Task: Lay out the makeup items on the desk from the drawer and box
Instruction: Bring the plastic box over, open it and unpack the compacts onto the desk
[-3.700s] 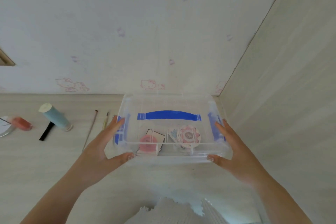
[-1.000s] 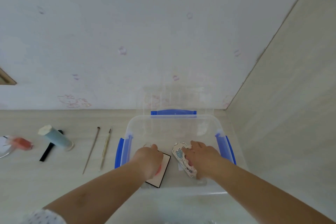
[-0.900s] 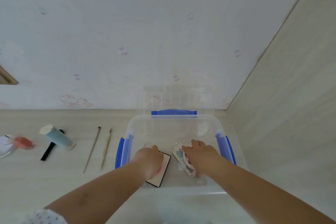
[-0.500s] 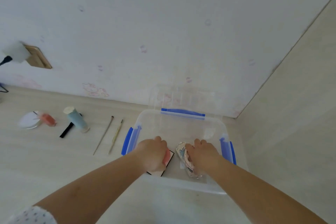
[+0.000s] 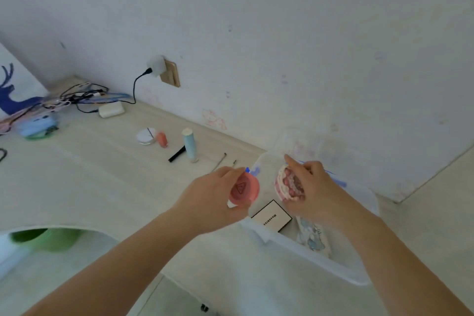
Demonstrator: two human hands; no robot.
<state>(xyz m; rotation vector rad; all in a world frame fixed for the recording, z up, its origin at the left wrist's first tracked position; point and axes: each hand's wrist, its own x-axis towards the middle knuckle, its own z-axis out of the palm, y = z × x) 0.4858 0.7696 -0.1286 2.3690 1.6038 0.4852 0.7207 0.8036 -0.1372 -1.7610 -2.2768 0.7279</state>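
My left hand [image 5: 207, 197] grips a round pink compact [image 5: 243, 188], held above the left rim of the open clear plastic box [image 5: 315, 261]. My right hand [image 5: 315, 192] holds a round decorated white-and-pink case [image 5: 287, 185] above the box. Inside the box lie a white card box with a black edge [image 5: 272, 217] and a pale patterned item [image 5: 311, 235]. Laid out on the desk to the left are a white round compact [image 5: 146, 135], an orange bottle [image 5: 162, 139], a pale blue tube [image 5: 189, 145], a black stick [image 5: 177, 153] and two thin brushes [image 5: 221, 159].
The wall runs behind the desk, with a charger plugged into a socket [image 5: 164, 70]. Tangled cables [image 5: 77, 96], a white adapter [image 5: 111, 110] and blue items [image 5: 38, 126] lie far left. A green tub [image 5: 48, 238] sits below the desk's front edge. A side panel closes the right.
Both hands have lifted out of the box, the left with the pink compact, the right with the decorated case. The view has swung left and shows more of the desk.
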